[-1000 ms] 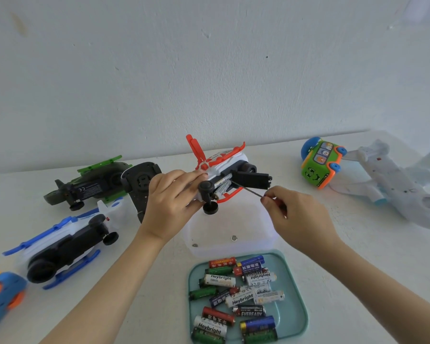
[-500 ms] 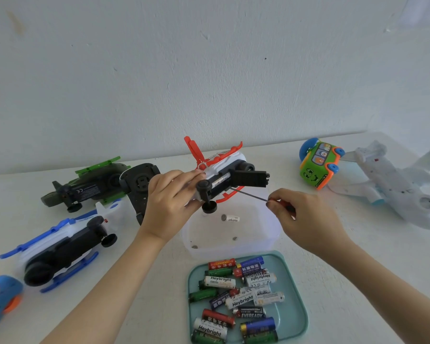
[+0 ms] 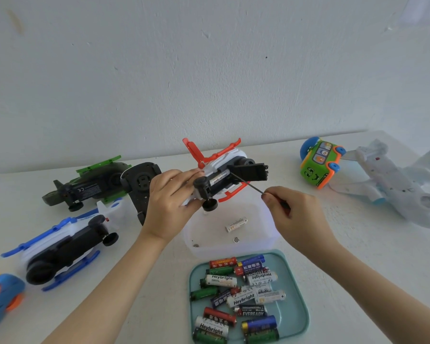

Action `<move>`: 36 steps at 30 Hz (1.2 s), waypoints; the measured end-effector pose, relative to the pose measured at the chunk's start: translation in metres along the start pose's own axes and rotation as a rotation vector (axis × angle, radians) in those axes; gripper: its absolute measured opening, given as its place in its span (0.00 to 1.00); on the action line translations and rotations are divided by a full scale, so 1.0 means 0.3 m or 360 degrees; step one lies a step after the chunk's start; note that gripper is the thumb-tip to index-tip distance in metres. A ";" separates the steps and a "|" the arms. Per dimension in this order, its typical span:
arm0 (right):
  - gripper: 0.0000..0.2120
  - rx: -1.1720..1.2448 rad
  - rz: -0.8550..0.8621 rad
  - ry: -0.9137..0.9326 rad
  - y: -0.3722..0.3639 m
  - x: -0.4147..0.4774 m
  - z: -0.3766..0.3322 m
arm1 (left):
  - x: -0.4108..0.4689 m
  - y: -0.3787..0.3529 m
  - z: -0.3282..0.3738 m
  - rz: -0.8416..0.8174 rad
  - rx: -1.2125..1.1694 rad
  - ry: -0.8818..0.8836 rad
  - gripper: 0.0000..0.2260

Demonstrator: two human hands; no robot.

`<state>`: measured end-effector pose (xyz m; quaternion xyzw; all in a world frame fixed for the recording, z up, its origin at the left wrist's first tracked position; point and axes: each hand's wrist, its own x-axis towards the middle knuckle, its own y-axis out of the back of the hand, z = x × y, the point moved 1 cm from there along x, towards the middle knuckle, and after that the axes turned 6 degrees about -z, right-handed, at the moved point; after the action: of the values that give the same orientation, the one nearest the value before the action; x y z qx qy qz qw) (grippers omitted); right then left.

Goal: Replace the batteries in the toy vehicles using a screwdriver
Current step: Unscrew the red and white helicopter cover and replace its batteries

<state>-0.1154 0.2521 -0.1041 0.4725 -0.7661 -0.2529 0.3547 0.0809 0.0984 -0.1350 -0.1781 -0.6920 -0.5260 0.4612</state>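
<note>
Plain room, home-like. White surface [image 3: 358, 269] against a bare painted wall [image 3: 209, 70]. Plastic toys [image 3: 392, 184] and loose batteries [image 3: 243, 297] laid out.

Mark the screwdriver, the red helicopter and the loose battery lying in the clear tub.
screwdriver [image 3: 246, 182]: head view, on the thin metal shaft.
red helicopter [image 3: 231, 157]: head view, on its white ribbed body.
loose battery [image 3: 236, 224]: head view, on the middle of its white casing.

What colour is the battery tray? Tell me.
Teal; the square plastic tray shows best in the head view.
</note>
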 end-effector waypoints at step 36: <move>0.16 0.0186 0.0052 -0.0148 -0.058 -0.038 -0.031 | 0.002 -0.002 0.006 0.0085 0.0021 -0.0096 0.13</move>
<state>-0.0951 0.2546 -0.1144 0.4676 -0.8028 -0.2237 0.2946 0.0793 0.0997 -0.1349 -0.2093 -0.7041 -0.5033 0.4552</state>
